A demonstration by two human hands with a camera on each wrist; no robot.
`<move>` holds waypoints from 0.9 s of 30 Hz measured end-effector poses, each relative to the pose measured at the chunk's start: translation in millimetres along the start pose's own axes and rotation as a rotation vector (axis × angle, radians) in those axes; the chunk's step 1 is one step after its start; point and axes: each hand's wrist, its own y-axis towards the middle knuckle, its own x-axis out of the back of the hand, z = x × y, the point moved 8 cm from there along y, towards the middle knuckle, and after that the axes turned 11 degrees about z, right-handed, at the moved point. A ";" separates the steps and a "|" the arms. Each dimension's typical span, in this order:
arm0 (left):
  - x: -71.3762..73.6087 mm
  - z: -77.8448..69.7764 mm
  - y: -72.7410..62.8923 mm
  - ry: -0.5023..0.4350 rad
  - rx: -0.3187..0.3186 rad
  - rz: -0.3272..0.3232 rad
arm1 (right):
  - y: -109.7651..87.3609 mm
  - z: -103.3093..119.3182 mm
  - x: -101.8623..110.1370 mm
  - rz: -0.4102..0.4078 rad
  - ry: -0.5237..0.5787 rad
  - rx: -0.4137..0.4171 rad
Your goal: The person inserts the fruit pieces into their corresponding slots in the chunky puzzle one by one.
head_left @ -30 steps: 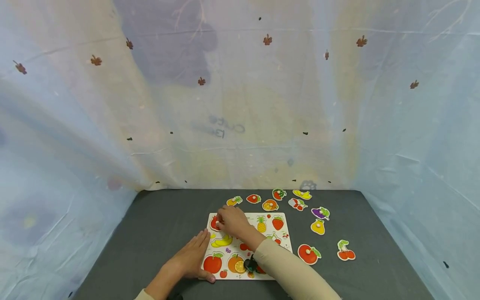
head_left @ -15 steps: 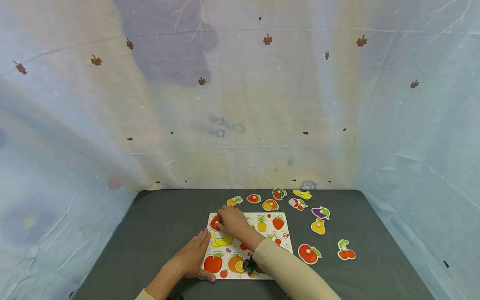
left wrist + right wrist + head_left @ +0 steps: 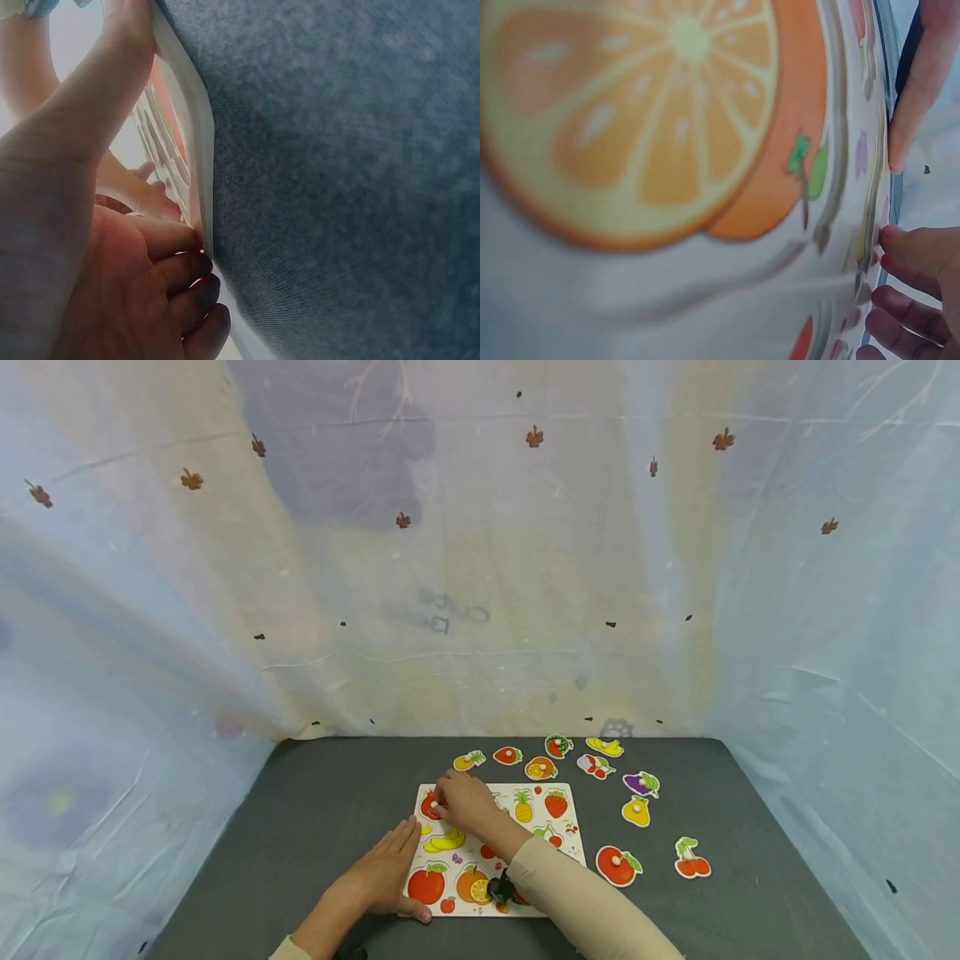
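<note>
A white fruit puzzle board [image 3: 504,917] lies on the dark table. My left hand [image 3: 382,875] rests along its left edge, fingers straight and thumb at the near left corner; the left wrist view shows that thumb [image 3: 112,67] against the board's edge. At the far left corner my right hand [image 3: 467,802] pinches the small knob on a red pomegranate piece [image 3: 428,806], which sits over the board there. Its fingertips and the knob are partly hidden in the head view. In the right wrist view the right fingers [image 3: 907,307] show beyond the board's printed orange [image 3: 802,45].
Loose knobbed pieces lie beyond and right of the board: pineapple [image 3: 468,761], strawberry [image 3: 507,756], watermelon [image 3: 558,747], orange [image 3: 540,768], bananas [image 3: 604,747], a red-and-white fruit [image 3: 596,767], purple fruit [image 3: 641,784], pear [image 3: 635,812], red apple [image 3: 618,867], cherries [image 3: 691,859].
</note>
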 end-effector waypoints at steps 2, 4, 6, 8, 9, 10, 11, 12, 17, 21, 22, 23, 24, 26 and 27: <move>0.4 -0.2 -0.1 -0.004 -0.001 -0.001 | -2.2 -1.9 1.0 0.005 0.009 -0.004; 1.1 -0.3 -0.7 -0.008 0.000 -0.003 | -4.4 -4.5 1.6 0.012 0.023 -0.007; 1.2 -0.1 -0.8 -0.011 0.000 -0.006 | -6.9 -7.2 2.7 0.018 0.036 -0.010; 1.3 0.0 -0.9 -0.012 -0.006 -0.012 | -10.0 -9.9 4.1 0.025 0.045 -0.014; 1.2 0.0 -0.9 -0.010 -0.007 -0.014 | -11.7 -11.2 4.8 0.029 0.049 -0.017; 0.8 0.2 -0.6 -0.010 -0.008 -0.014 | -13.3 -12.3 6.0 0.030 0.054 -0.016; 0.4 0.3 -0.3 -0.008 -0.010 -0.015 | -14.9 -13.5 6.9 0.031 0.054 -0.016; -0.4 0.4 0.0 -0.008 -0.014 -0.015 | -16.4 -14.9 7.5 0.031 0.053 -0.015; -0.8 -1.5 0.2 -0.009 -0.027 -0.021 | -23.4 -23.9 10.7 0.029 0.072 -0.005; 0.3 -1.8 0.2 -0.025 -0.044 -0.032 | -31.2 -31.5 17.5 0.012 0.123 -0.001; 0.3 -1.1 0.2 -0.031 -0.043 -0.030 | -33.6 -32.9 19.5 0.007 0.129 0.000; 0.4 -0.6 0.2 -0.037 -0.044 -0.027 | -35.8 -34.6 21.4 -0.002 0.134 0.002; 0.0 -0.1 0.7 -0.030 -0.046 -0.022 | -38.2 -36.4 23.2 -0.010 0.140 0.001; 0.6 0.0 0.1 -0.035 -0.040 -0.016 | -42.6 -40.7 25.4 -0.024 0.141 -0.003; 0.9 -0.4 -0.2 -0.035 -0.038 -0.013 | -44.8 -43.3 26.1 -0.030 0.144 -0.008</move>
